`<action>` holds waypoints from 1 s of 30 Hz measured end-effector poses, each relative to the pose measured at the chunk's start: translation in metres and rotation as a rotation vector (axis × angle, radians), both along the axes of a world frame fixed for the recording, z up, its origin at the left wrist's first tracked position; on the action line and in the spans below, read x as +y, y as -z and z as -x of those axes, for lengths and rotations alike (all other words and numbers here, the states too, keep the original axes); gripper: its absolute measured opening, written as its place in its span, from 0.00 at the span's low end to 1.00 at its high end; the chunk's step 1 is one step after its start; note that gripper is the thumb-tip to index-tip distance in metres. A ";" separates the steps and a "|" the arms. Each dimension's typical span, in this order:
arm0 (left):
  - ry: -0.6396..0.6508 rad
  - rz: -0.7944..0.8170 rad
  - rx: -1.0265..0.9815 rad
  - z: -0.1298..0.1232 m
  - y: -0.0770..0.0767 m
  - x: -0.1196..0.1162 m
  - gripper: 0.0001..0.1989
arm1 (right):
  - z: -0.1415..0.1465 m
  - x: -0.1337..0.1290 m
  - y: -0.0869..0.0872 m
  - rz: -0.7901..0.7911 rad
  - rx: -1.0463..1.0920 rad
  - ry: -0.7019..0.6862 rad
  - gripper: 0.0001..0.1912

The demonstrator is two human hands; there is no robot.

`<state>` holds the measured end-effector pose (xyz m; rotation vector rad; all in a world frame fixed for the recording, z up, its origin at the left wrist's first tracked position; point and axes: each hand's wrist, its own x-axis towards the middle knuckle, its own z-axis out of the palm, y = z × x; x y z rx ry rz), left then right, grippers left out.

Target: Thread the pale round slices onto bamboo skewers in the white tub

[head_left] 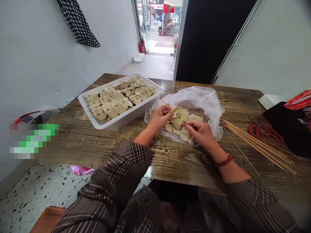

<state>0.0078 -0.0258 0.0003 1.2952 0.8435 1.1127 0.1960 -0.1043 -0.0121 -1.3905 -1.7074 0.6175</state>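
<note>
Both my hands are over an open clear plastic bag [211, 98] on the table. My left hand [160, 117] is closed in a pinch at the left end of a skewer threaded with flat, pale beige slices [179, 114]. The skewer's tip pokes out past my left fingers. My right hand [201, 132] pinches the skewer's other end, its fingertips near the threaded slices. Loose round slices [184, 136] lie in the bag beneath my hands. What the slices are made of I cannot tell.
A white plastic tub [116, 124] full of skewered slices stands to the left. Bare bamboo skewers [255, 145] lie in a bundle at the right, near red-handled scissors [267, 131] and a black box [286, 126]. The wooden table's [170, 165] front edge is close to me.
</note>
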 end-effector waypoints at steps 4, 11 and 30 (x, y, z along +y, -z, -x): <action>0.042 0.103 -0.101 0.000 -0.003 -0.002 0.15 | -0.001 0.000 0.001 0.031 0.048 0.003 0.17; 0.174 0.211 -0.194 0.000 -0.002 -0.005 0.21 | 0.002 -0.002 -0.003 0.065 0.096 0.002 0.16; 0.199 0.346 -0.329 -0.003 -0.006 -0.008 0.14 | 0.006 -0.003 -0.003 0.037 0.097 -0.032 0.15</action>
